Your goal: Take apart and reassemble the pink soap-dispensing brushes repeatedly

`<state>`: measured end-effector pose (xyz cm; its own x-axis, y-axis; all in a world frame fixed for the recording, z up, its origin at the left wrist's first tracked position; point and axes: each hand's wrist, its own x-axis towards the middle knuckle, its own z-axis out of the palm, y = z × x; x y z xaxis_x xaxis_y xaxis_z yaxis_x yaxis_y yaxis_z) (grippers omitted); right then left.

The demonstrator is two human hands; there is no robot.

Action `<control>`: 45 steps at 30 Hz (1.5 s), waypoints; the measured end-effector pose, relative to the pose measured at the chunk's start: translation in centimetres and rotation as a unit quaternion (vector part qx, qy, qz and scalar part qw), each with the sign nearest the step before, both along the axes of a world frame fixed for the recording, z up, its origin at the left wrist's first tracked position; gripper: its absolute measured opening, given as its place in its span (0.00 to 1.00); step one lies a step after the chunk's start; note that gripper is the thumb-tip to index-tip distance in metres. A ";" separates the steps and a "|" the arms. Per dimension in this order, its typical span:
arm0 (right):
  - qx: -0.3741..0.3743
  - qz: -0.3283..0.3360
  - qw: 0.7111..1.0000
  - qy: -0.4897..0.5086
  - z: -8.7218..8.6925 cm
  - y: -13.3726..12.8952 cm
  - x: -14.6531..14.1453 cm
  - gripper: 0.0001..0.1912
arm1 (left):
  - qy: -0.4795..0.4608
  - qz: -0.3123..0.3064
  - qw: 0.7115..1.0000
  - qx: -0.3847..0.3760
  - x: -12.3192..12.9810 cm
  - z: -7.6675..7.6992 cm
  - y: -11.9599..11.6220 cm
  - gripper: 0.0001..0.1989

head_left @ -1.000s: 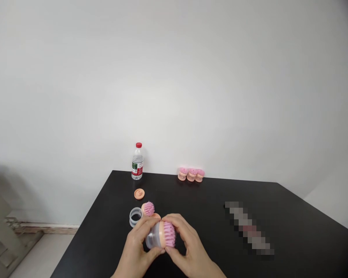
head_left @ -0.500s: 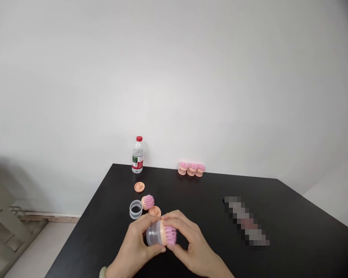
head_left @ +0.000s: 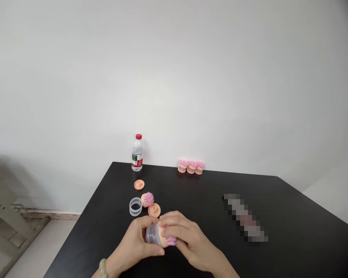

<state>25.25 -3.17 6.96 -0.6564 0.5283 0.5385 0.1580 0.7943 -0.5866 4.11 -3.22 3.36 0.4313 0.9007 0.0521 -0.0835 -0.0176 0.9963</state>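
Note:
Both hands hold a small scrub brush with a translucent plastic body (head_left: pixel 152 234) and a peach head with pink bristles (head_left: pixel 171 241). My left hand (head_left: pixel 136 241) is closed around the clear body. Over the peach head and bristles lie the curled fingers of my right hand (head_left: pixel 188 237), partly covering them. Just beyond the hands are a peach disc (head_left: pixel 154 210) with a small central knob, a loose brush head (head_left: pixel 147 199) and a translucent ring (head_left: pixel 135 207). Farther back lies a second peach disc (head_left: pixel 139 185).
A water bottle with a red cap (head_left: pixel 137 156) stands at the back left of the black table (head_left: pixel 197 200). Three pink-bristled brushes (head_left: pixel 191 167) stand in a row by the wall. A blurred-out, elongated object (head_left: pixel 245 218) lies on the right.
My right hand's fingers have shifted over the brush head and now cover more of the bristles. My left hand keeps hold of the clear body. The view has tilted slightly.

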 end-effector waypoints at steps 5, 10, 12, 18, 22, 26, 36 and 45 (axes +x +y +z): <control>0.009 0.017 1.000 -0.013 0.3 0.1 0.1 0.18 | -0.026 -0.032 0.999 -0.035 -0.1 -0.1 0.0 0.21; 0.037 0.024 0.999 -0.012 0.4 0.0 0.0 0.18 | -0.039 -0.036 0.995 -0.081 0.0 0.2 -0.2 0.18; 0.049 0.034 0.998 -0.007 0.4 0.0 0.0 0.17 | -0.039 -0.038 0.993 -0.103 0.2 0.3 -0.3 0.17; 0.046 0.026 0.999 -0.013 0.5 0.0 0.0 0.18 | -0.059 -0.028 0.991 -0.120 0.6 0.5 -0.3 0.17; 0.033 -0.020 0.999 -0.017 -0.2 -0.1 0.0 0.22 | -0.093 -0.022 0.991 -0.095 0.6 0.3 -0.4 0.22; -0.011 -0.107 0.994 -0.020 -1.5 0.1 -0.3 0.25 | -0.080 -0.007 0.995 -0.061 0.6 -0.1 -0.3 0.24; -0.152 -0.115 0.977 0.093 -3.1 0.9 -0.2 0.41 | -0.092 0.044 0.995 -0.012 0.7 0.1 -0.2 0.28; -0.171 -0.157 0.968 0.094 -3.4 0.7 -1.1 0.28 | -0.065 0.060 0.996 0.002 0.3 -1.1 -0.1 0.22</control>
<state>24.12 -2.45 3.58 -0.3410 0.8545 0.3919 0.2254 0.4790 -0.8484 4.41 -3.30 2.30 0.3099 0.9451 0.1034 -0.2093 -0.0382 0.9771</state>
